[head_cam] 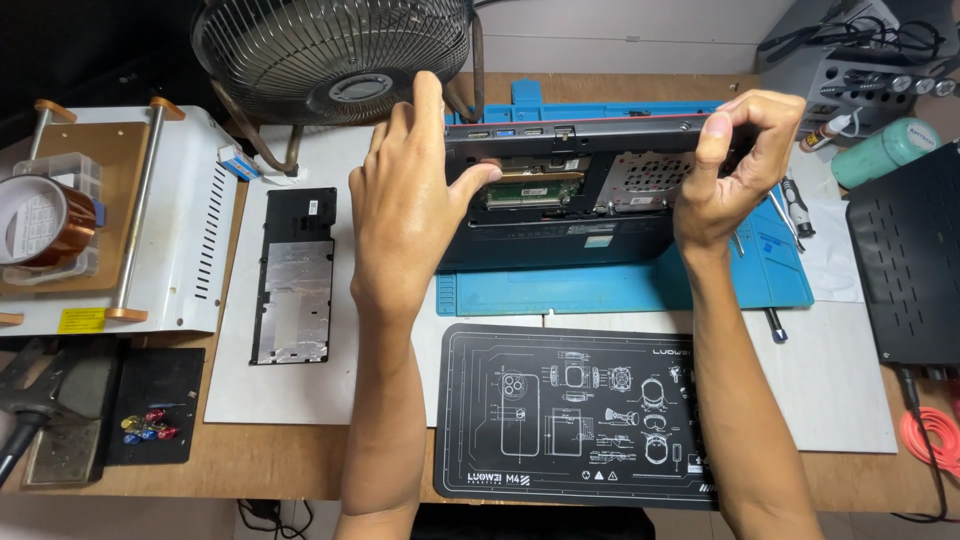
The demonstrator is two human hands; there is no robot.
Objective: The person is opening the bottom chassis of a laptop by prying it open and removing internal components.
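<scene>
A dark laptop [560, 240] stands tilted on its edge on a blue work mat [620, 285], its underside facing me with an open bay showing a green memory board [530, 190] and a perforated metal plate [645, 180]. My left hand [410, 190] grips the laptop's left end, thumb pressed into the open bay. My right hand [735, 170] pinches the upper right edge of the laptop. A detached black bottom cover panel [293, 275] lies flat to the left on a white sheet.
A metal fan [330, 50] stands behind. A white machine [170, 220] with a tape roll [40, 220] sits left. A black printed mat [570, 410] lies near me. Screwdrivers [795, 205], a green bottle [885, 150] and a black perforated box [910, 260] sit right.
</scene>
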